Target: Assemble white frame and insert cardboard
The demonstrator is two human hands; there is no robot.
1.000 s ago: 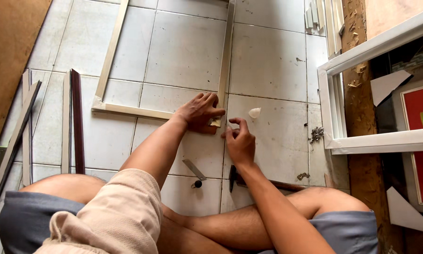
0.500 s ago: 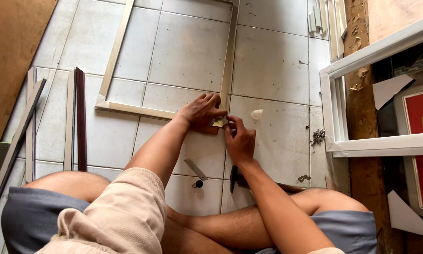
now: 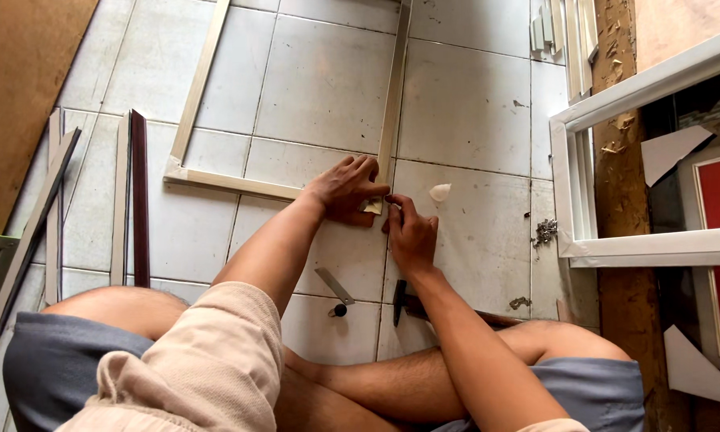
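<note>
A pale wooden frame lies flat on the white tiled floor. My left hand presses down on its near right corner, fingers spread over the joint. My right hand sits just right of that corner, thumb and forefinger pinched together at the frame's edge; whatever is between them is too small to make out. A small pale scrap rests on the tile beside my right hand. I sit cross-legged, knees at the bottom of the view.
A hammer and a small metal blade with a dark knob lie in front of my legs. Dark and pale moulding strips lie at left. A white frame leans at right, with small nails near it.
My right hand has shifted slightly left, closing in on the frame corner next to my left hand. The left hand stays pressed on the corner.
</note>
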